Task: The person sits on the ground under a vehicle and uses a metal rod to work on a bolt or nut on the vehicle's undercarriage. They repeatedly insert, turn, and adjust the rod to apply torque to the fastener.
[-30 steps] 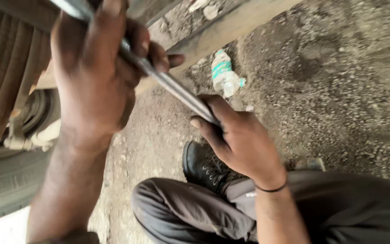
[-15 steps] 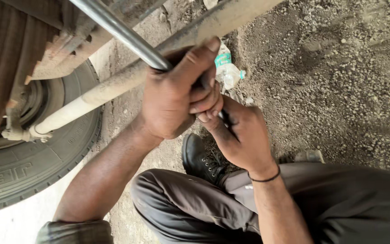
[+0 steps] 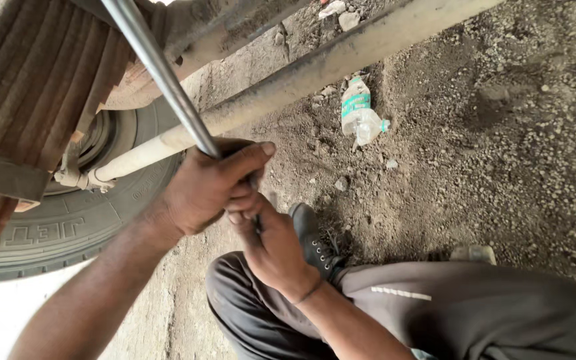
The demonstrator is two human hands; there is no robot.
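Head view
Grip: left hand (image 3: 208,190) and right hand (image 3: 271,243) are both clamped on the lower end of the steel bar (image 3: 158,73), stacked and touching.
Bar: it slants up-left, its top leaving the picture beside the leaf springs (image 3: 28,93).
Progress: both hands are set on the bar; what its far end meets is out of sight.
Edges: tyre (image 3: 68,230) and long rod (image 3: 315,70) lie close behind.
Room: open dirt to the right, with a crushed bottle (image 3: 361,113); bent knee (image 3: 435,313) and black shoe (image 3: 315,240) crowd the space below.

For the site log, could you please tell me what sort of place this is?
Probably an outdoor roadside or yard repair spot beneath a heavy vehicle: a large tyre and leaf springs sit above bare gravelly ground, where a crushed plastic bottle lies.
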